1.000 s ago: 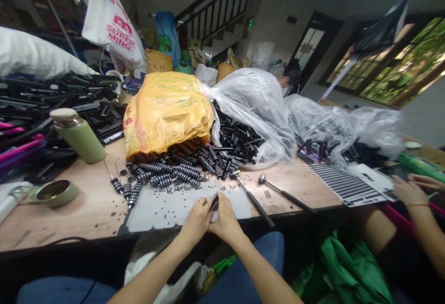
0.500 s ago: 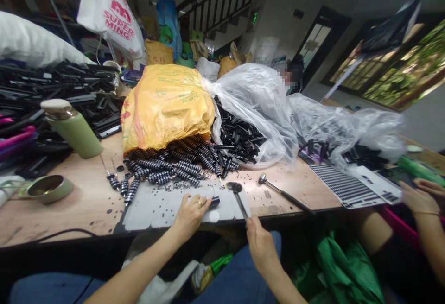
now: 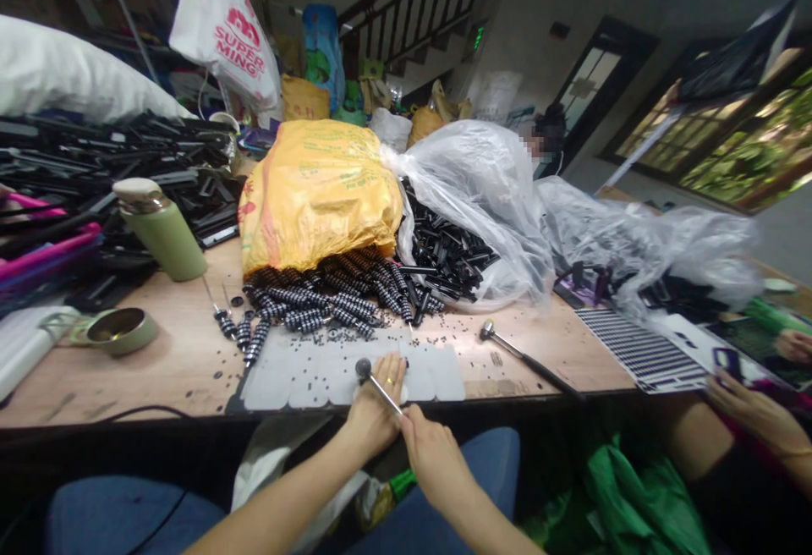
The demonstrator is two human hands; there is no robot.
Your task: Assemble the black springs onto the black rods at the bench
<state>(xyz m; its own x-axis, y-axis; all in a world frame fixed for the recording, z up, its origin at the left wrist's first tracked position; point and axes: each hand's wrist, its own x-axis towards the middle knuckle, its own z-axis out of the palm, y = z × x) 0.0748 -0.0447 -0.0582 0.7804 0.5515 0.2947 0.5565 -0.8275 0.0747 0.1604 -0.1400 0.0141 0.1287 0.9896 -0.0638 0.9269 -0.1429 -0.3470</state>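
Note:
My right hand point(image 3: 435, 458) is closed round the handle of a small hammer point(image 3: 384, 394). The round hammer head points up and to the left, over the back of my left hand point(image 3: 377, 398). That left hand rests on the pale plastic mat point(image 3: 285, 373) at the table's front edge, fingers close together and a ring on one. At its fingertips shows the end of a black cylindrical part point(image 3: 407, 363); the rest is hidden under the fingers. Beyond the mat lie black-and-white ribbed rods point(image 3: 310, 301), spilling from a yellow sack point(image 3: 323, 191), and tiny black bits are scattered about.
A second hammer point(image 3: 526, 356) lies to the right. Left are a green flask point(image 3: 165, 233), a metal cup point(image 3: 122, 331) and heaped black parts point(image 3: 114, 157). A clear bag point(image 3: 495, 191) of black parts stands behind. At right, a co-worker's hand point(image 3: 748, 407) is near a striped sheet point(image 3: 634, 352).
The hammer has swung left, from beside my left hand to over it. My left hand has turned, covering most of the black part. The view has shifted slightly left.

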